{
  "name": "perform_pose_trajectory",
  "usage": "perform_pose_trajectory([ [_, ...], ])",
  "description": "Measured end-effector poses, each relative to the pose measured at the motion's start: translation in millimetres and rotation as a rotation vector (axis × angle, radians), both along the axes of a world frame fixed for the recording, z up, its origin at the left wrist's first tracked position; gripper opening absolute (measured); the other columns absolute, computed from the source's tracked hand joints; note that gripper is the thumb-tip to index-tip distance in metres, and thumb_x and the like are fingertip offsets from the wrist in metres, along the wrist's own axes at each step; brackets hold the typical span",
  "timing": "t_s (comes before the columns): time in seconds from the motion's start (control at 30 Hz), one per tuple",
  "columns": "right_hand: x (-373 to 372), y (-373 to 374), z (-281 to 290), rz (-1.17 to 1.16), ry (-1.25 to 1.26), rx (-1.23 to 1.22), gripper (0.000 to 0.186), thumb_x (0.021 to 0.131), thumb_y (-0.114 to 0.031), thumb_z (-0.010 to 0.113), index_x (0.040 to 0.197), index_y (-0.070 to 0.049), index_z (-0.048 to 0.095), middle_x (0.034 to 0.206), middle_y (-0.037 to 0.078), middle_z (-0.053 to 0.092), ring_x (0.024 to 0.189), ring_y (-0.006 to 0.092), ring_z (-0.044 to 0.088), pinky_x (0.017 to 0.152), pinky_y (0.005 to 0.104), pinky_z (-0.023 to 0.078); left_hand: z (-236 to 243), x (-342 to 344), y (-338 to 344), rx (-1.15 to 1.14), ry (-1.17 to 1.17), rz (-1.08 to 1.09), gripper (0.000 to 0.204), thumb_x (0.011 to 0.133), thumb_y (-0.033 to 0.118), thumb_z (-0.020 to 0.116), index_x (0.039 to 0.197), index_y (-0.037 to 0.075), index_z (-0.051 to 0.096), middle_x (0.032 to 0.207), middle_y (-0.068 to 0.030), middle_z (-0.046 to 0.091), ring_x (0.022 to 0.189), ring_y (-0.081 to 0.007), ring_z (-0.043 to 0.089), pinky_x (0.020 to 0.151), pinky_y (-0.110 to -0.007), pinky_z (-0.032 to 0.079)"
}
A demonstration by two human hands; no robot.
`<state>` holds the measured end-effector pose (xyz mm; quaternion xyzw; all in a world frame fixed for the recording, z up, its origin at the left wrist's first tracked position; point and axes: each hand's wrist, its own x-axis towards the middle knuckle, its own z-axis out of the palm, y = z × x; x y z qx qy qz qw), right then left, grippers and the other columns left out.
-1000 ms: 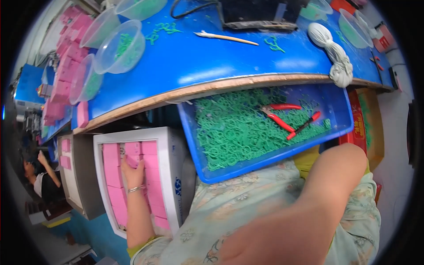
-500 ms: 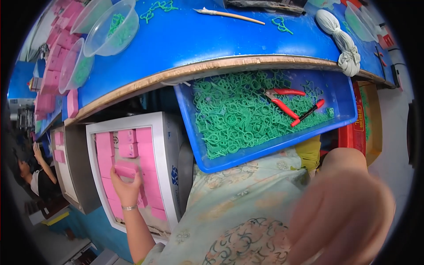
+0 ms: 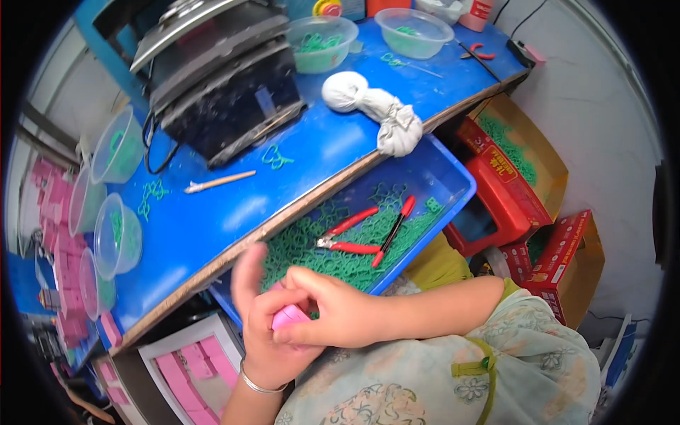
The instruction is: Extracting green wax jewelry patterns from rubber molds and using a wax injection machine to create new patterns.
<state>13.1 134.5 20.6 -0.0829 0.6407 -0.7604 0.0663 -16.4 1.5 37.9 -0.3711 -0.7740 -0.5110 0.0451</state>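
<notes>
Both hands meet over the near edge of a blue bin [image 3: 464, 180]. Between them is a small pink block [image 3: 289, 316], mostly hidden by fingers. My left hand [image 3: 273, 350], a silver bracelet at its wrist, is closed around it, with one blurred finger raised. From the right, my right hand [image 3: 340, 309] curls over the same block with bent fingers. Under and beyond the hands, green plastic ring-like pieces [image 3: 297, 244] heap in the bin. Red-handled nippers [image 3: 352, 248] and a red-and-black pen-like tool [image 3: 393, 230] lie on them.
A white-rimmed box [image 3: 152, 358] of pink blocks stands lower left. On the blue table [image 3: 227, 205] are a black machine [image 3: 227, 106], a white cloth bundle [image 3: 386, 113], a brush-like stick [image 3: 219, 182] and several clear bowls [image 3: 117, 234]. Red cartons [image 3: 567, 262] and a red stool [image 3: 489, 205] stand right.
My left hand has lifted a pink block from the white-rimmed box and brought it right. My right hand has come in to meet it. The view has swung right.
</notes>
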Motion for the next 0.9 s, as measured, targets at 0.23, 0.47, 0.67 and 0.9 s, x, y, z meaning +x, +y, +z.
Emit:
perform_pose_trajectory([
  [0.23, -8.7, 26.8, -0.2, 0.030, 0.380, 0.304, 0.039, 0.093, -0.033, 0.042, 0.069, -0.004, 0.052, 0.054, 0.005, 0.049, 0.049, 0.0216, 0.051, 0.046, 0.0320, 0.039, -7.5, -4.2, 8.1, 0.348, -0.512, -0.204, 0.048, 0.058, 0.000, 0.071, 0.097, 0.007, 0.043, 0.109, -0.0147, 0.047, 0.107, -0.0260, 0.047, 0.094, -0.040, 0.037],
  [0.47, -7.0, 30.2, 18.6, 0.131, -0.164, -0.338, 0.046, 0.096, -0.035, 0.035, 0.060, -0.008, 0.045, 0.047, 0.001, 0.042, 0.038, 0.0078, 0.041, 0.037, 0.0220, 0.031, 4.3, -10.6, 19.9, 0.649, -0.723, -0.160, 0.048, 0.063, 0.015, 0.074, 0.097, 0.008, 0.042, 0.089, -0.0050, 0.046, 0.092, -0.0198, 0.046, 0.095, -0.037, 0.035],
  [0.67, -24.8, 39.3, 6.3, -0.140, -0.261, -0.850, 0.046, 0.096, -0.040, 0.030, 0.070, -0.006, 0.046, 0.046, 0.002, 0.040, 0.037, 0.0102, 0.036, 0.038, 0.0239, 0.028, -6.9, -36.9, 1.2, 1.200, -1.137, -0.367, 0.040, 0.068, 0.012, 0.062, 0.103, 0.008, 0.044, 0.091, -0.0028, 0.047, 0.093, -0.0193, 0.045, 0.093, -0.044, 0.035],
  [0.9, -60.0, 83.4, -7.4, -0.301, -0.372, -0.422, 0.043, 0.095, -0.038, 0.036, 0.072, -0.004, 0.052, 0.057, 0.008, 0.055, 0.040, 0.0112, 0.044, 0.038, 0.0242, 0.037, -4.7, -15.5, -9.3, 0.712, -1.025, -0.107, 0.062, 0.069, 0.019, 0.071, 0.120, 0.001, 0.040, 0.099, -0.0069, 0.051, 0.095, -0.0203, 0.051, 0.087, -0.038, 0.041],
])
